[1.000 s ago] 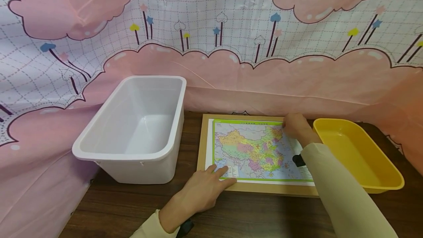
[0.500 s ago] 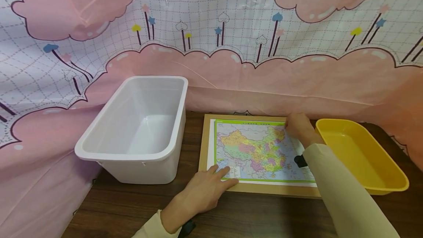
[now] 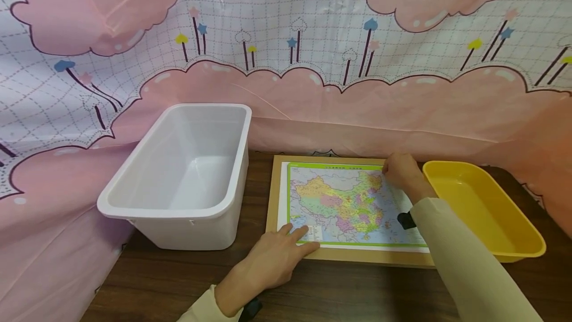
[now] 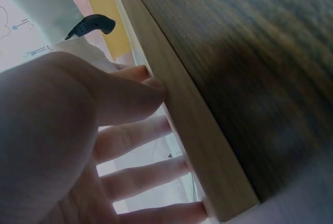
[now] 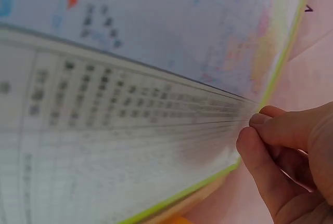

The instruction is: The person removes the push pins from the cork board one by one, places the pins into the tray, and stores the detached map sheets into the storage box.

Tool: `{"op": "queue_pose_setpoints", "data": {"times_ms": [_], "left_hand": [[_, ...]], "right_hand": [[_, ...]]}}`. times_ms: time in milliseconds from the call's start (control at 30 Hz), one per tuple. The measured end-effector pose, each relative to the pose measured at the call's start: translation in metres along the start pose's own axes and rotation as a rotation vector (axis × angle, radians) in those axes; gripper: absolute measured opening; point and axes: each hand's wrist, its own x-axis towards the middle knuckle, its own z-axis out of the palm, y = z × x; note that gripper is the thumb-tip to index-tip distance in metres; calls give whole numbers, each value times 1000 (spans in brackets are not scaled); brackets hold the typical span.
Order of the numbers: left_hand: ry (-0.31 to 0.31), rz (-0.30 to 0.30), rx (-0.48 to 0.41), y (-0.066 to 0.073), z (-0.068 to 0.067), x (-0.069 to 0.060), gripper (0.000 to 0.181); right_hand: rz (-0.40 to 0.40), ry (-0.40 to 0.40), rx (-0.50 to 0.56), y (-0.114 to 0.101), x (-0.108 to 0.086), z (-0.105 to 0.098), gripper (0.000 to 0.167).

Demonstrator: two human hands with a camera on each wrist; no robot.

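A printed map [image 3: 339,202] with a green border lies on white paper over a light wooden board [image 3: 348,255]. My left hand [image 3: 274,257] rests at its lower left corner with the fingers spread; the thumb meets the board's near edge in the left wrist view. At the map's upper right, my right hand [image 3: 404,175] pinches the green-edged border between thumb and fingertips [image 5: 250,135], as the right wrist view shows. A column of small print runs down the map's right side in that view, partly blurred. The right hand and sleeve cover the map's right end.
To the left stands a deep white tub [image 3: 178,212] on the dark wooden table [image 3: 339,292]. A shallow yellow tray [image 3: 482,207] sits right of the board, partly behind the right forearm. A pink patterned cloth [image 3: 295,98] hangs at the back.
The camera view shifts slightly right and then back. Both hands and the map stay in the same place.
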Motion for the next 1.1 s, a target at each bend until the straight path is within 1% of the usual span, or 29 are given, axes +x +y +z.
{"op": "queue_pose_setpoints", "data": {"times_ms": [67,167,300,433,600,767,867,1000,1100], "left_hand": [[0,1,-1,0,0,-1,58],[-6,0,-4,-1,0,-1,59],[-8,0,-5,-1,1,-1,60],[-11,2,-3,-2,1,-1,60],[-22,1,-5,-2,1,-2,60],[-17,6,-15,-2,1,-2,60],[-14,9,-20,-3,1,-3,59],[-12,12,-22,-3,2,-3,59],[-9,13,-25,-3,2,-3,59]], "right_hand": [[5,-2,12,-4,-3,-3,23],[-15,20,10,-10,-7,-10,22],[-68,70,-2,-16,-11,-17,21],[-107,99,-2,-21,-14,-25,20],[-102,113,9,-25,-20,-34,24],[-100,139,-19,-28,-27,-43,27],[-110,150,-16,-29,-32,-46,26],[-124,172,-5,-26,-39,-49,24],[-134,205,-8,-21,-46,-52,22]]}}
